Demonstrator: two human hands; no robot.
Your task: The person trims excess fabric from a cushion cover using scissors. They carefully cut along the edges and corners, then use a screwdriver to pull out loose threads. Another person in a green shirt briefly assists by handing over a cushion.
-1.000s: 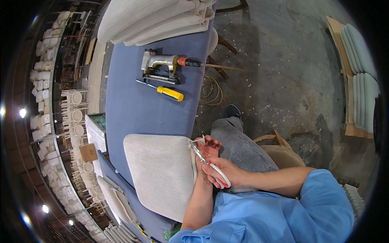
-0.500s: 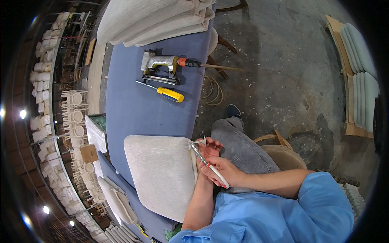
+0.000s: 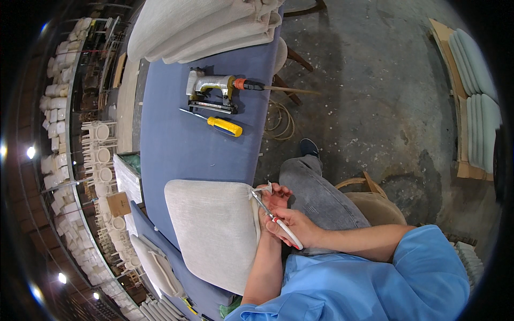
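Observation:
A light grey upholstered seat cushion (image 3: 211, 230) lies on the blue padded bench at its near end. From the cushion's right corner sticks a loose white fabric strip (image 3: 266, 187). My left hand (image 3: 277, 197) is palm up beside that corner, its fingers curled around the strip, partly hidden. My right hand (image 3: 294, 227) is closed around the red and white handles of a pliers-like tool (image 3: 287, 233). The tool's narrow metal end reaches the corner at the base of the strip. Its jaws are too small to make out.
A stapler gun (image 3: 211, 88) with an air hose and a yellow-handled screwdriver (image 3: 225, 126) rest on the blue bench (image 3: 201, 155). Stacked grey cushions (image 3: 209, 29) occupy its far end. More cushions (image 3: 476, 131) sit on cardboard at right. A coiled hose (image 3: 281, 123) lies on the floor.
The tool has turned slightly in my right hand, so its metal end looks narrower. My left fingers have shifted a little around the strip. The cushion stays nearly in place.

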